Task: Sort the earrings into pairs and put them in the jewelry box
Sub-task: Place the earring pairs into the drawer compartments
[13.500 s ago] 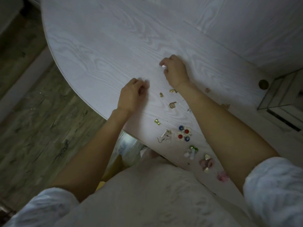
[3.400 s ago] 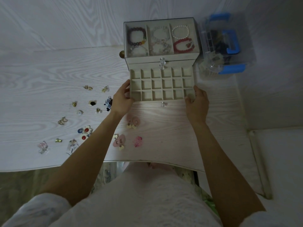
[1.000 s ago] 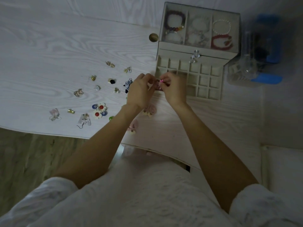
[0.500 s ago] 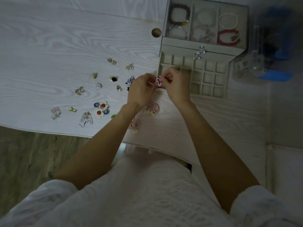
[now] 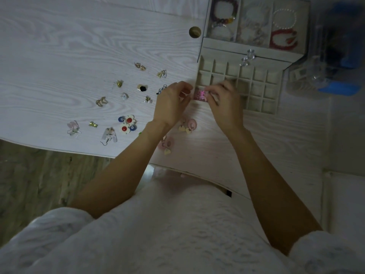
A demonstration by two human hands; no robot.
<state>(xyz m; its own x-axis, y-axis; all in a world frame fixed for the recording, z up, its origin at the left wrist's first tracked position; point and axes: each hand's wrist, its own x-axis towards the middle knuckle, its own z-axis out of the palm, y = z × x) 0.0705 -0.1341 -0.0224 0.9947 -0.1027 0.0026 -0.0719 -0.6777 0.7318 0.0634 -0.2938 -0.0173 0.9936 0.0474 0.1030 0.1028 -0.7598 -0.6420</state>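
Pink earrings (image 5: 201, 95) pinched between right fingers (image 5: 210, 91), left fingers (image 5: 182, 89) curled alongside, over drawer (image 5: 256, 89)

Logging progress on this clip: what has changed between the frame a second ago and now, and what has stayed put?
The pink earrings, held up between both hands before, now sit at the near-left corner compartment of the open drawer. The right hand still pinches at them; the left hand has eased back, fingers loosely curled. The loose earrings on the table and the bracelets on top are unmoved.
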